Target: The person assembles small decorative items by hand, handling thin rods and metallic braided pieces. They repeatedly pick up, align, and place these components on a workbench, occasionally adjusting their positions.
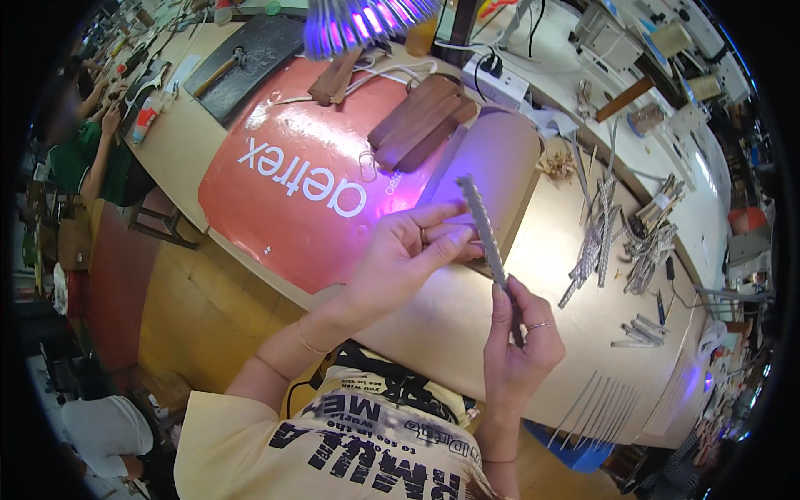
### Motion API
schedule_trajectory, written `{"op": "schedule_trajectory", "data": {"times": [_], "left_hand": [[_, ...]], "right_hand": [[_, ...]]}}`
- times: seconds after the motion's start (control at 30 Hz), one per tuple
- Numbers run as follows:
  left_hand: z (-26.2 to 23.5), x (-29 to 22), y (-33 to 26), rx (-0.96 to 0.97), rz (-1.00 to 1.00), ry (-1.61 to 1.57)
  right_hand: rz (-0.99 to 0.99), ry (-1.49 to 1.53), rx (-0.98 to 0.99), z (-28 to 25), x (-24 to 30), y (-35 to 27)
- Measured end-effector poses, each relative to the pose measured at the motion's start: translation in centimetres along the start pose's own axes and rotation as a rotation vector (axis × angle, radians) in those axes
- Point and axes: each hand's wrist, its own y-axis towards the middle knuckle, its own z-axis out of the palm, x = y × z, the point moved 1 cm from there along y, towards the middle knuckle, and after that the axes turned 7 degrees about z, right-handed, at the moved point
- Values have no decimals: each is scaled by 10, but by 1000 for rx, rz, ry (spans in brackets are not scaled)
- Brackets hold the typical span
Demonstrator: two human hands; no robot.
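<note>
A narrow grey braided strap [481,218] slants upward between my hands, above the front part of the table. My right hand [523,337] grips its lower end between thumb and fingers, and a ring shows on one finger. Higher up, my left hand [425,242] closes its thumb and fingers at the strap's left side, the fingertips against it. Part of the left fingers is hidden behind the strap. Under the left hand lies a red glossy sheet [283,217] with white lettering, beside a curved brown board [504,158].
Brown leather-like pieces [421,121] lie behind the hands, below a lit lamp [367,25]. Bundles of braided strips [650,250], short cut pieces [642,332] and thin rods [596,408] lie to the right. A hammer [221,71] rests on a dark slab [250,62]. Another person [92,158] sits far left.
</note>
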Motion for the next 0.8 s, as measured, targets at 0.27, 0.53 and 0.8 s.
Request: {"op": "schedule_trajectory", "data": {"times": [0.27,0.53,0.8], "left_hand": [[9,12,9,0,17,67],[9,1,9,-5,-18,-64],[1,-15,-10,4,62,-2]], "right_hand": [[354,480,271,17,1,2],[415,769,511,12,1,2],[470,1005,777,3,5,-6]]}}
